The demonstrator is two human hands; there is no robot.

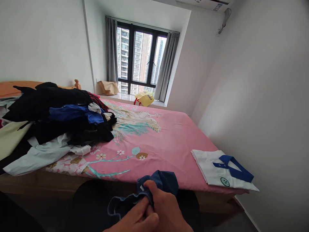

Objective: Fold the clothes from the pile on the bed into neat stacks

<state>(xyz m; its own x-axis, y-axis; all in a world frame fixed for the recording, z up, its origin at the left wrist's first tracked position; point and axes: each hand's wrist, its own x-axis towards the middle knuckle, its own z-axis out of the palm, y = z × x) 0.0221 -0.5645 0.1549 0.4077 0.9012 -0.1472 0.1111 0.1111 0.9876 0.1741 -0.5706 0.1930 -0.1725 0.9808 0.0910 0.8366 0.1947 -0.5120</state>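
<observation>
A dark blue garment (167,181), bunched up with a small white label on its edge, is held low in front of me at the near side of the bed. My right hand (166,206) is closed on it, thumb on top near the label. Close beside it, my left hand (137,217) grips the lower edge, its fingertips partly hidden in the cloth. A ribbed or stitched edge of the garment hangs out to the left. Its full shape is hidden by folds and hands.
A pink flowered sheet (172,141) covers the bed. On the left lies a heap of loose clothes (60,96); at the right corner, a folded white polo shirt (210,172) with blue collar. A paper bag (109,88) and a yellow bag (145,98) sit by the window.
</observation>
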